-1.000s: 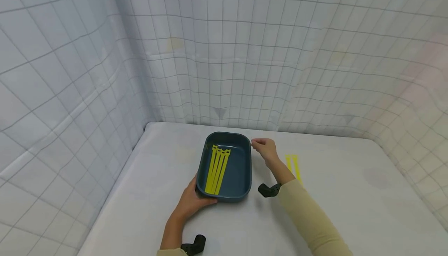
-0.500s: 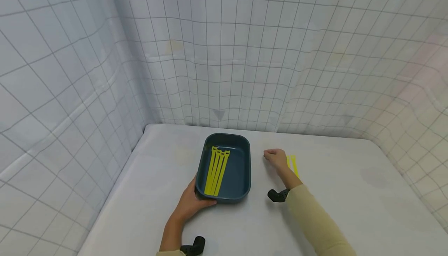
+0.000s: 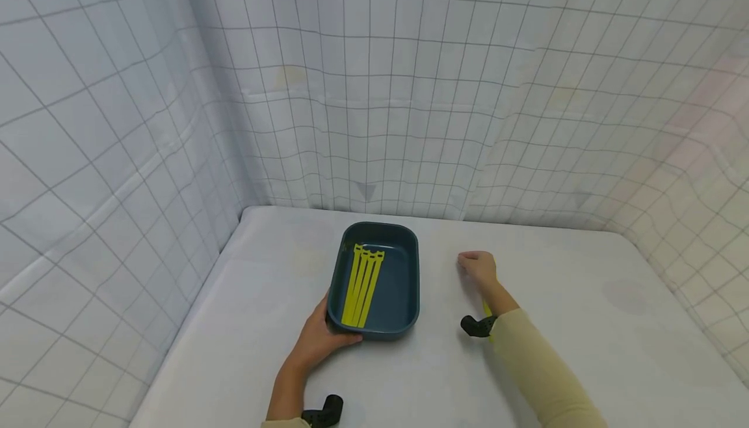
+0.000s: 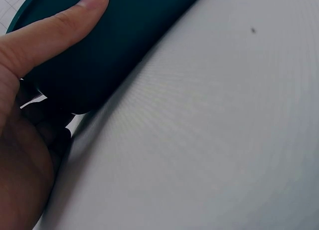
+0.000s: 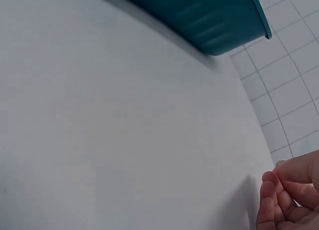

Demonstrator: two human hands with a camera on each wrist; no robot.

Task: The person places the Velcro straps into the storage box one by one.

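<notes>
A dark teal plastic bin (image 3: 400,285) rests on the white table, with several yellow cable straps (image 3: 358,291), each with a slotted head, lying side by side in its left half. My left hand (image 3: 318,340) grips the bin's near left corner; in the left wrist view the thumb (image 4: 60,33) lies along its outer wall. To the right of the bin, my right hand (image 3: 480,268) is above the table, apart from it. Its fingers (image 5: 267,207) are curled, the thumb meets the index finger, and nothing shows between them. More yellow strap (image 3: 486,309) peeks out behind the right wrist, mostly hidden.
A white cloth covers the table (image 3: 585,324). White grid-patterned curtains (image 3: 374,109) stand along the back and both sides. Black wrist devices (image 3: 324,412) are worn on both arms.
My right hand has moved away from the bin's right rim, to the right and slightly nearer, now covering most of the loose straps. The left hand and bin have stayed put.
</notes>
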